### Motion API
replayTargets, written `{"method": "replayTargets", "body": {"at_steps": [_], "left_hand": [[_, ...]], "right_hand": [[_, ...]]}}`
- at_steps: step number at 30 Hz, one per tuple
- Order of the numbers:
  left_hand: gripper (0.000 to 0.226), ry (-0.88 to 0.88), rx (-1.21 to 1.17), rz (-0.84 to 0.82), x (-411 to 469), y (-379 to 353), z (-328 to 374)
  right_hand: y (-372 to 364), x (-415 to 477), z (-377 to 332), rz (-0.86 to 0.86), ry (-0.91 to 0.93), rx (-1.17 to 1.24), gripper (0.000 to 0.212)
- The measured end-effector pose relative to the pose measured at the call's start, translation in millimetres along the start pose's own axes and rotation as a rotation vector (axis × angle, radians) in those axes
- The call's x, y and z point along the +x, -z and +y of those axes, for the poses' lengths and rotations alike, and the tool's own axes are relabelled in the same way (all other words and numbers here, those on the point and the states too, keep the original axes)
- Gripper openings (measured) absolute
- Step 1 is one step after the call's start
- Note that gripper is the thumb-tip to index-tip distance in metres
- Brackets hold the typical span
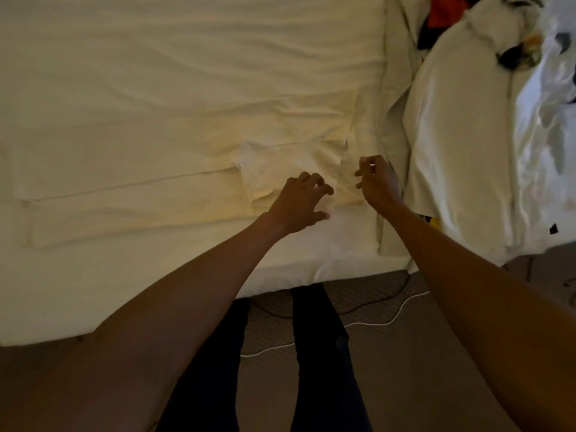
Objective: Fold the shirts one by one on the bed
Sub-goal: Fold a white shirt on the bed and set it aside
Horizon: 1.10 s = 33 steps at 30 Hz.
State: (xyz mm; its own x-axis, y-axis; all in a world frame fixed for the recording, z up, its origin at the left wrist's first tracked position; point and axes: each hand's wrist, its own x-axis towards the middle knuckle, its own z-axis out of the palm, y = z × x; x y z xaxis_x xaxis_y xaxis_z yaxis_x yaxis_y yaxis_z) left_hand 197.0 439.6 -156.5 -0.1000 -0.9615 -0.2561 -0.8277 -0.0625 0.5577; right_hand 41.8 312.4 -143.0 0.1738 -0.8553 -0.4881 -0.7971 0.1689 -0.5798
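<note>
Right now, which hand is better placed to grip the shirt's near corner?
Left. The left hand is over that corner of the shirt, fingers curled; the right hand is beside its edge.

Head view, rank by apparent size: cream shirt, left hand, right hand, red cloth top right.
1. cream shirt
2. left hand and right hand: about alike, not ranked
3. red cloth: smallest, though farther off and partly hidden

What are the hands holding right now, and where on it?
The left hand pinches the cream shirt at its near right edge. The right hand curls its fingers beside that edge; whether its grip catches fabric cannot be told.
</note>
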Motion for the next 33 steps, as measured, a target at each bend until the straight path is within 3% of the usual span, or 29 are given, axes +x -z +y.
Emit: {"method": "replayTargets", "body": {"at_steps": [4, 9, 14, 17, 21, 24, 26, 29, 33], "left_hand": [[0.051, 0.079, 0.017, -0.012, 14.5, -15.8, 14.9], [0.022, 0.161, -0.114, 0.064, 23.5, -18.2, 16.2], [0.026, 0.318, -0.403, 0.040, 28.2, 9.8, 5.1], [0.019, 0.415, -0.618, 0.010, 38.7, 37.8, -0.8], [0.013, 0.577, -0.881, 0.133, 52.5, 70.5, -20.2], [0.020, 0.687, -0.906, 0.356, 57.6, 94.1, -44.8], [0.021, 0.769, -0.859, 0.470, 55.7, 107.3, -64.0], [0.023, 0.899, -0.850, 0.491, 50.1, 116.2, -89.1], [0.024, 0.967, -0.779, 0.510, 50.9, 112.8, -113.4]], "right_hand": [[5.1, 7.0, 11.6, -0.059, 0.023, 0.053, 0.025], [9.9, 20.2, 15.5, -0.074, 0.048, 0.096, 0.022], [10.0, 37.2, -1.9, -0.003, 0.170, 0.056, 0.021], [6.3, 47.0, -22.4, -0.015, 0.296, 0.043, 0.034], [8.4, 67.3, -46.9, -0.155, 0.472, -0.315, 0.060], [14.2, 82.5, -66.4, -0.247, 0.513, -0.697, 0.058], [17.4, 91.9, -74.0, -0.257, 0.513, -0.830, 0.054], [16.2, 105.7, -81.1, -0.236, 0.507, -0.908, 0.045], [4.1, 122.0, -91.4, -0.124, 0.500, -0.821, 0.026]]}}
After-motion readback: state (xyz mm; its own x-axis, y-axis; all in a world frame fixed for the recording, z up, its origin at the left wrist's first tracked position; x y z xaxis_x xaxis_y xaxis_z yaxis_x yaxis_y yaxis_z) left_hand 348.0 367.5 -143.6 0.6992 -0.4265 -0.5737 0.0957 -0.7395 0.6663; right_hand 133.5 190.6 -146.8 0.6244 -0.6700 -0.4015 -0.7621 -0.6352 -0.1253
